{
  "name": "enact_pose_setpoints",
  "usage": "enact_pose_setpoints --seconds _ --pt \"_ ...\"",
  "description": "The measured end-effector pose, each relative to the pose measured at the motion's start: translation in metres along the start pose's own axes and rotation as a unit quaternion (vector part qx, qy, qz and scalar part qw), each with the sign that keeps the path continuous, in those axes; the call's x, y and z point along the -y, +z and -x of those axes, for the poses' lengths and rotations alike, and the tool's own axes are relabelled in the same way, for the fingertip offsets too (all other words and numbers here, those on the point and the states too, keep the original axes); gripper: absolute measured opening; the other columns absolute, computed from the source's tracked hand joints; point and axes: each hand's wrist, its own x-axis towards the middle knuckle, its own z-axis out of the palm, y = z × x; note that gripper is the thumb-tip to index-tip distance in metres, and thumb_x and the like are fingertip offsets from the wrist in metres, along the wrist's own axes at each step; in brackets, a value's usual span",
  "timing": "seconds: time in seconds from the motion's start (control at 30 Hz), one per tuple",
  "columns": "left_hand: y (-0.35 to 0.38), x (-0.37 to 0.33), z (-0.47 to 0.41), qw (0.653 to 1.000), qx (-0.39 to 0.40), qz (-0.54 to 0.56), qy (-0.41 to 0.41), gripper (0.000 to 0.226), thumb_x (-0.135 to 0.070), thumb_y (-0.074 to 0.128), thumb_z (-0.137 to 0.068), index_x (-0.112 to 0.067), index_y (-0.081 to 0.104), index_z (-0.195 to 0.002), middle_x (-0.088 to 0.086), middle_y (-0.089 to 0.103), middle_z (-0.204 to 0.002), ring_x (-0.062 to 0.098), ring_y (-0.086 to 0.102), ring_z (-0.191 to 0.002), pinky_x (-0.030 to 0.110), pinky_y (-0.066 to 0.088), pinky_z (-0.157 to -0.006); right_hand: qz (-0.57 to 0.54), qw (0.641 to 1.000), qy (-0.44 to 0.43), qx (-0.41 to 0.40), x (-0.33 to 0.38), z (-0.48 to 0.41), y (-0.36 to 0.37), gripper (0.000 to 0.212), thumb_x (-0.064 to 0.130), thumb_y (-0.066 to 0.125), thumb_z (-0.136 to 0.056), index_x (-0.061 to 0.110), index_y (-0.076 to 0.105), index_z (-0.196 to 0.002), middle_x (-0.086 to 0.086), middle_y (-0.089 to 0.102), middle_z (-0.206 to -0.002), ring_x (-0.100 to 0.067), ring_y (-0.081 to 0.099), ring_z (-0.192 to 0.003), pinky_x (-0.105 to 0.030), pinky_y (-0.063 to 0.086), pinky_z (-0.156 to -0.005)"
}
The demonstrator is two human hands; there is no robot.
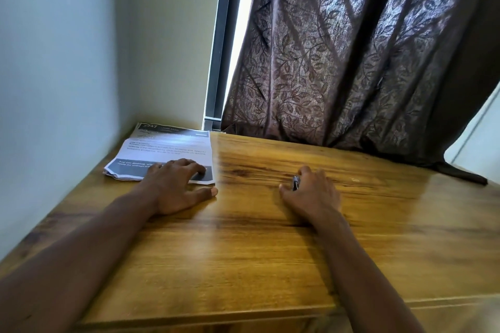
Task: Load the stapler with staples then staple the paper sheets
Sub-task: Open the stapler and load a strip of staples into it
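Observation:
A stack of printed paper sheets (167, 147) lies at the far left corner of the wooden table (243, 251). My left hand (176, 186) rests flat, fingers spread on the near edge of the sheets, thumb out on the wood. My right hand (311, 194) is curled over a small dark and metallic object (295, 182) at mid-table; only a sliver of it shows between thumb and fingers, and it looks like the stapler. No loose staples can be made out. The picture is motion-blurred.
A pale wall (54, 76) borders the table on the left. A dark leaf-patterned curtain (351, 62) hangs behind the table, its hem (465, 174) lying on the far right of the top. A window frame (216, 62) stands beside the curtain.

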Motion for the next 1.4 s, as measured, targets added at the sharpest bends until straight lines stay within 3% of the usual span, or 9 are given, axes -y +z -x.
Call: enact_pose_setpoints --seconds 0.13,0.27,0.43,0.57,0.73,0.87,0.97,1.1,1.4 --pt "-0.001 0.001 0.000 1.000 0.013 0.008 -0.002 0.088 -0.092 0.033 -0.074 -0.036 0.050 -0.140 -0.008 0.047 -0.153 0.018 0.045 -0.137 0.052 0.032 -0.114 -0.019 1.000 -0.019 -0.011 0.003 -0.002 0.007 0.038 0.044 0.063 -0.088 0.022 0.061 -0.120 -0.008 0.063 -0.123 -0.029 0.056 -0.117 -0.036 0.047 -0.090" --pt "0.002 0.003 0.000 1.000 -0.012 0.013 0.003 0.086 -0.091 0.034 -0.075 -0.038 0.048 -0.142 -0.009 0.043 -0.156 0.016 0.040 -0.143 0.060 0.020 -0.120 -0.187 0.981 -0.030 -0.034 0.010 -0.001 0.010 0.044 0.041 0.071 -0.084 0.027 0.065 -0.125 0.001 0.073 -0.113 -0.019 0.064 -0.106 -0.035 0.053 -0.090" --pt "-0.001 -0.010 0.003 0.979 -0.172 0.051 0.095 0.073 -0.073 0.050 -0.082 -0.036 0.045 -0.145 -0.007 0.045 -0.153 0.017 0.042 -0.140 0.047 0.030 -0.117 -0.443 0.890 -0.105 -0.001 0.027 0.009 0.011 0.029 0.028 0.080 -0.085 0.018 0.073 -0.112 0.006 0.073 -0.084 0.004 0.065 -0.071 -0.013 0.048 -0.061" --pt "0.000 -0.031 0.006 0.951 -0.228 0.042 0.204 0.058 -0.056 0.061 -0.088 -0.030 0.054 -0.139 -0.007 0.056 -0.137 0.015 0.051 -0.124 0.037 0.045 -0.100 -0.515 0.846 -0.129 0.047 0.042 0.017 0.015 0.021 0.036 0.081 -0.084 0.018 0.079 -0.094 -0.001 0.078 -0.088 -0.012 0.072 -0.083 -0.030 0.056 -0.071" --pt "0.003 -0.043 0.004 0.939 -0.228 0.056 0.251 0.033 -0.038 0.064 -0.095 -0.025 0.064 -0.125 -0.007 0.062 -0.117 0.011 0.052 -0.105 0.028 0.048 -0.087 -0.569 0.797 -0.173 0.104 0.046 0.024 0.012 0.023 0.027 0.077 -0.087 0.005 0.077 -0.096 -0.009 0.078 -0.089 -0.012 0.070 -0.077 -0.020 0.053 -0.066" --pt "0.003 -0.040 0.003 0.942 -0.235 0.094 0.221 0.023 -0.029 0.063 -0.095 -0.024 0.067 -0.117 -0.011 0.061 -0.103 0.007 0.049 -0.094 0.024 0.044 -0.077 -0.656 0.728 -0.158 0.126 0.047 0.021 0.012 0.033 0.031 0.067 -0.091 0.001 0.077 -0.098 -0.017 0.074 -0.091 -0.021 0.065 -0.077 -0.024 0.054 -0.063" --pt "0.003 -0.035 0.001 0.939 -0.251 0.150 0.178 0.018 -0.026 0.066 -0.092 -0.025 0.069 -0.111 -0.017 0.057 -0.092 0.004 0.052 -0.086 0.019 0.040 -0.070 -0.703 0.675 -0.167 0.150 0.046 0.019 0.012 0.025 0.015 0.069 -0.092 -0.002 0.074 -0.109 -0.017 0.076 -0.103 -0.026 0.068 -0.087 -0.030 0.059 -0.073" --pt "0.003 -0.035 0.001 0.930 -0.258 0.207 0.161 0.016 -0.016 0.071 -0.090 -0.020 0.069 -0.105 -0.014 0.064 -0.091 0.004 0.063 -0.084 0.016 0.047 -0.068 -0.687 0.689 -0.184 0.136 0.050 0.023 0.014 0.022 -0.001 0.071 -0.088 -0.005 0.071 -0.109 -0.020 0.075 -0.109 -0.027 0.071 -0.094 -0.032 0.060 -0.083" --pt "0.000 -0.041 0.006 0.914 -0.252 0.265 0.174 0.027 -0.018 0.077 -0.088 -0.023 0.066 -0.113 -0.010 0.073 -0.093 0.006 0.074 -0.073 0.029 0.062 -0.067 -0.687 0.694 -0.193 0.100 0.050 0.021 0.013 0.022 0.005 0.073 -0.088 -0.001 0.074 -0.109 -0.016 0.077 -0.106 -0.035 0.071 -0.107 -0.044 0.057 -0.098"
